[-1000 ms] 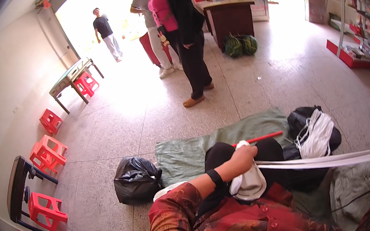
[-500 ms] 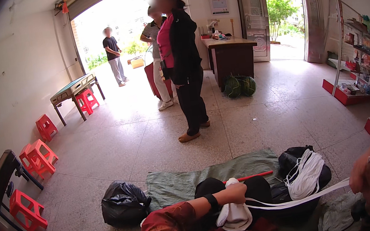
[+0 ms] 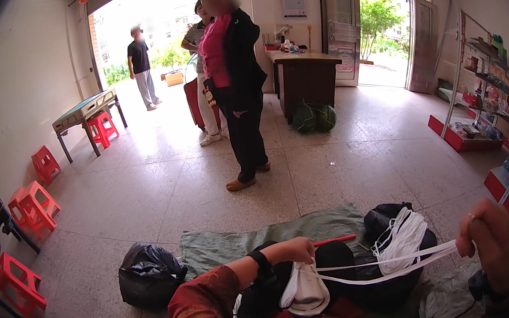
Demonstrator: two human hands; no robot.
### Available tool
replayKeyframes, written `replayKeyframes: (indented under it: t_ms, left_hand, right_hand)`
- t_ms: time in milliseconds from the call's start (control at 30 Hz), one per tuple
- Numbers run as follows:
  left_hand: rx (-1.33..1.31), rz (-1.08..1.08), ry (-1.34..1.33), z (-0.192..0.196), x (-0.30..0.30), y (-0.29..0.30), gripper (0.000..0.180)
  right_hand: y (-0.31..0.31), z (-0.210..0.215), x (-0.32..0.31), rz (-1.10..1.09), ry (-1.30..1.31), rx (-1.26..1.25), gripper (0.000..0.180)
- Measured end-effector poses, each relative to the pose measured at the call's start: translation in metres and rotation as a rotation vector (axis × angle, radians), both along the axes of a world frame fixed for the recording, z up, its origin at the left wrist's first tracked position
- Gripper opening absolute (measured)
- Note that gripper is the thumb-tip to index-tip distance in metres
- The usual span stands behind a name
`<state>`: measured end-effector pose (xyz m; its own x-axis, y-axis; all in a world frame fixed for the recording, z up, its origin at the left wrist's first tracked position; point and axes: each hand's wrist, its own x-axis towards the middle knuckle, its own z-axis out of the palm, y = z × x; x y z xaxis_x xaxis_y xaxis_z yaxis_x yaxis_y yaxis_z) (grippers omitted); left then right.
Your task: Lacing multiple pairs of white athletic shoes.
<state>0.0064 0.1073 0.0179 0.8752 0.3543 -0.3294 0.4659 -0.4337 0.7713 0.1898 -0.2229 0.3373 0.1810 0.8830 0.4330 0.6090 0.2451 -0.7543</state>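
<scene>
My left hand (image 3: 296,251), closed, pinches the top of a white folded piece (image 3: 307,292) with a rounded rim. The piece sits against my lap; its exact kind I cannot make out. Flat white cords (image 3: 384,276) run from it to the right, the upper strand nearly straight and the lower one sagging. Their far end is between the fingers of my raised right hand (image 3: 486,235). Behind the cords, a loose hank of white cord (image 3: 403,239) lies on a black bag (image 3: 378,216).
A green woven sheet (image 3: 215,247) is spread ahead, with a red stick (image 3: 337,239) by my knees. At left sits a stuffed black plastic bag (image 3: 150,276). A person (image 3: 237,96) stands on the floor beyond. Red stools (image 3: 20,286) and a shelf rack (image 3: 460,128) flank the room.
The whole view has shifted slightly. My left hand has risen a little and turned, its fingers now pointing down onto the white piece. The two cord strands spread farther apart.
</scene>
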Motion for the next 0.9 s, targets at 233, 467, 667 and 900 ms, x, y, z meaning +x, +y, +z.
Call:
replayKeyframes:
  t_ms: [233,467,667,900]
  left_hand:
    - [0.13,0.01,-0.027,-0.004,0.002,-0.01,0.015]
    - [0.47,-0.008,-0.089,-0.012,-0.001,-0.01,0.021]
    - [0.173,-0.018,-0.042,0.01,0.003,-0.01,0.027]
    - [0.323,0.003,-0.131,0.0,-0.001,-0.007,0.015]
  right_hand:
    - [0.007,0.002,-0.006,-0.019,-0.07,0.01,0.016]
    - [0.009,-0.002,-0.002,-0.004,-0.167,0.059,0.016]
    - [0.011,0.002,-0.003,-0.04,-0.203,0.08,0.019]
    - [0.009,0.001,0.004,-0.076,-0.285,0.104,0.018]
